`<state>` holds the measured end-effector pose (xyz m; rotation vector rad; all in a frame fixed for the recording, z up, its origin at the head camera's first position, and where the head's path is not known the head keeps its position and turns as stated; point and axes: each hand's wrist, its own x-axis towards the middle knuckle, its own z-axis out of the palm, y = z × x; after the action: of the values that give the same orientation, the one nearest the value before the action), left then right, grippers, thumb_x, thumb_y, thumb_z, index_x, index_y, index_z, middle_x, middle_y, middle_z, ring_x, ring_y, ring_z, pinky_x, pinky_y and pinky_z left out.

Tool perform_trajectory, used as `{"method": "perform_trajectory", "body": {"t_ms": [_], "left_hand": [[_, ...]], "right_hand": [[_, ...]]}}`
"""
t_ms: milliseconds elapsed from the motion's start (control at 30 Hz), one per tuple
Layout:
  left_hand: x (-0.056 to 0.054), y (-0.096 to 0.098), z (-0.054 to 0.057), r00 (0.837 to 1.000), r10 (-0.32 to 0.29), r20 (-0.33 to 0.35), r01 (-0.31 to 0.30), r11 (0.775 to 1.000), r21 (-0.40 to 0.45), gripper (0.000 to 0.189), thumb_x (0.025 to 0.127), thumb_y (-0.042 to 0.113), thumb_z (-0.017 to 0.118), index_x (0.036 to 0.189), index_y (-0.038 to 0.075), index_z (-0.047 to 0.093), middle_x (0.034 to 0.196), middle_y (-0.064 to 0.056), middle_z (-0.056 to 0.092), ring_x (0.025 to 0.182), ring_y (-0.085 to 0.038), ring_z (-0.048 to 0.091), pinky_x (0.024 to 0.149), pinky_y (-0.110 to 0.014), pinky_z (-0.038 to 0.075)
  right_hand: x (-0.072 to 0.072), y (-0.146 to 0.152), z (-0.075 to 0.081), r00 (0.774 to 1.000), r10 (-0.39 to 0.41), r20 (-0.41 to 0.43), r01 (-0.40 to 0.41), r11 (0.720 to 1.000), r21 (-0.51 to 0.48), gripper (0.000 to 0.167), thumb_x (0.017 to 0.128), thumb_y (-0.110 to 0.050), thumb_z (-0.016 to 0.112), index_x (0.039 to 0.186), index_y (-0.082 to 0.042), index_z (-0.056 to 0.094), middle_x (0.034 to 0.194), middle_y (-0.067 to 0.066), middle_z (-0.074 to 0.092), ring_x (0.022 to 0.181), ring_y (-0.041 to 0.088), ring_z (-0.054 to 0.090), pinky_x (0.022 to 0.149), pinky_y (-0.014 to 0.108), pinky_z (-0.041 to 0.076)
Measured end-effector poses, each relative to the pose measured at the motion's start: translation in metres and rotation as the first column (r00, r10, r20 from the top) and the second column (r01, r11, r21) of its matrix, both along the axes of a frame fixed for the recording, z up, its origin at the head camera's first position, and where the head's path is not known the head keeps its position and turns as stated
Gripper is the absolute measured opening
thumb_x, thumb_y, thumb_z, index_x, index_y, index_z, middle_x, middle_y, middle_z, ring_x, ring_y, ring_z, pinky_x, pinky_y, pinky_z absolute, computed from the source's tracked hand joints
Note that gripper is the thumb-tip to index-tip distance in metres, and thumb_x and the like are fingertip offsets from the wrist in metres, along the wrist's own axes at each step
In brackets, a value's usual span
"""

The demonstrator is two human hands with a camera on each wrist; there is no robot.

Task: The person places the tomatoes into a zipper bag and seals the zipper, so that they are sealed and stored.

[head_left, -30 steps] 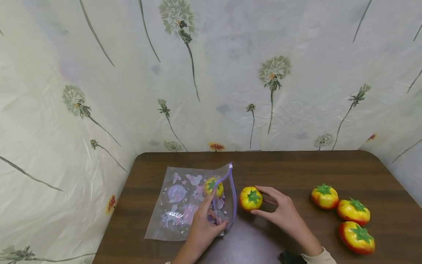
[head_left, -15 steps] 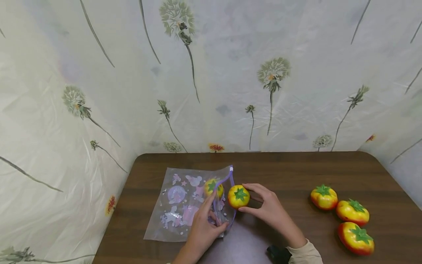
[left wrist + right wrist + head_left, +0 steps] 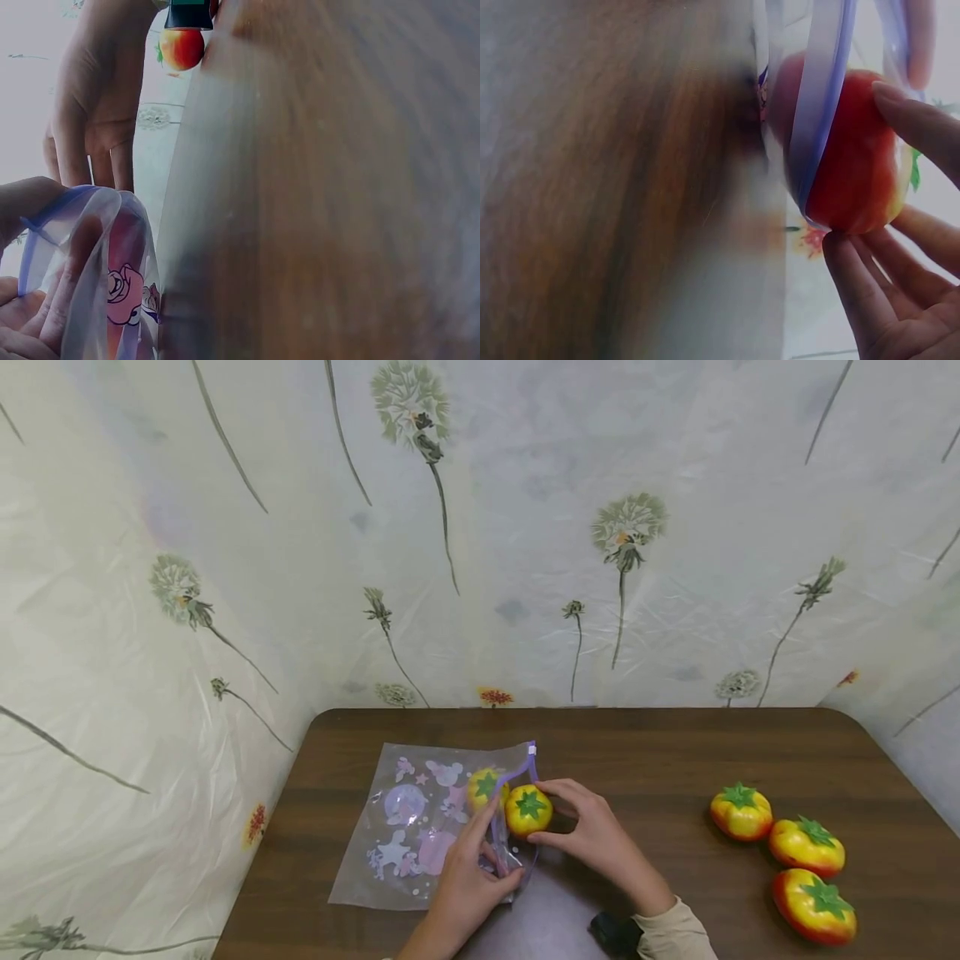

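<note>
A clear zip bag [image 3: 405, 806] with pastel cartoon prints and a purple zip lies on the table, its mouth facing right. My left hand [image 3: 465, 881] grips the near side of that mouth, some fingers inside the film in the left wrist view. Between thumb and fingertips, my right hand [image 3: 596, 843] holds a yellow-and-red tomato [image 3: 528, 811] with a green star-shaped top. The right wrist view has this tomato's red underside [image 3: 855, 150] partly behind the purple zip edge, in the opening. Another tomato [image 3: 482, 787] shows through the film, inside the bag.
Three more tomatoes sit at the right of the brown wooden table [image 3: 637, 743]: one farther back [image 3: 741, 814], one in the middle [image 3: 806, 847], one nearer [image 3: 813, 908]. A floral sheet [image 3: 525, 543] hangs behind the table. A black device [image 3: 615, 935] is at my right wrist.
My right hand has carried its tomato leftward, from beside the bag into its mouth. The left hand keeps its hold on the bag edge.
</note>
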<state>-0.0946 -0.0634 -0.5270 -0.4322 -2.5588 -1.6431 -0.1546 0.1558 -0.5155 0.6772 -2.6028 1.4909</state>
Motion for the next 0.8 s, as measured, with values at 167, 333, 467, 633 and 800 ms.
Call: {"method": "perform_trajectory", "body": {"t_ms": [167,333,467,633,800], "left_hand": [[0.000,0.001,0.003,1.000,0.004,0.002,-0.004,1.000,-0.011,0.098,0.075,0.003,0.090,0.158,0.016,0.041,0.146,-0.010,0.056,0.072,0.001,0.060,0.056,-0.017,0.058],[0.000,0.002,0.005,1.000,-0.004,0.000,0.004,1.000,-0.005,0.099,0.075,0.002,0.089,0.159,0.018,0.039,0.145,-0.009,0.057,0.073,0.001,0.060,0.056,-0.017,0.058],[0.001,0.001,0.005,1.000,-0.008,0.010,0.008,1.000,-0.009,0.099,0.076,0.002,0.089,0.160,0.018,0.039,0.147,-0.010,0.056,0.074,0.003,0.060,0.057,-0.015,0.058],[0.002,0.001,0.005,1.000,-0.018,-0.015,0.018,1.000,-0.001,0.099,0.076,0.001,0.088,0.160,0.016,0.038,0.151,-0.010,0.053,0.072,0.004,0.059,0.057,-0.016,0.059],[0.002,0.002,0.006,0.999,-0.021,-0.024,0.021,1.000,0.019,0.100,0.076,0.000,0.088,0.160,0.016,0.038,0.158,-0.010,0.047,0.071,0.004,0.060,0.056,-0.018,0.060]], "right_hand": [[-0.001,-0.003,-0.001,1.000,-0.005,0.010,0.005,1.000,0.021,0.065,0.074,-0.023,0.094,0.132,-0.006,0.067,0.127,0.011,0.068,0.118,0.033,0.068,0.095,0.042,0.061],[-0.002,-0.008,-0.004,0.999,-0.011,0.030,0.010,0.999,0.038,0.066,0.075,-0.023,0.094,0.133,-0.006,0.066,0.128,0.012,0.067,0.118,0.032,0.067,0.097,0.040,0.061],[-0.003,-0.013,-0.005,1.000,-0.006,0.020,0.005,0.999,0.038,0.066,0.074,-0.021,0.094,0.132,-0.005,0.066,0.127,0.011,0.068,0.117,0.031,0.068,0.097,0.040,0.061],[-0.005,-0.019,-0.006,1.000,0.008,-0.028,-0.008,1.000,0.018,0.063,0.073,-0.018,0.095,0.128,-0.003,0.068,0.124,0.012,0.069,0.114,0.031,0.069,0.096,0.039,0.061],[-0.007,-0.024,-0.009,0.998,0.014,-0.055,-0.014,1.000,0.001,0.060,0.075,-0.015,0.093,0.127,0.000,0.068,0.124,0.015,0.069,0.114,0.034,0.069,0.096,0.042,0.060]]}}
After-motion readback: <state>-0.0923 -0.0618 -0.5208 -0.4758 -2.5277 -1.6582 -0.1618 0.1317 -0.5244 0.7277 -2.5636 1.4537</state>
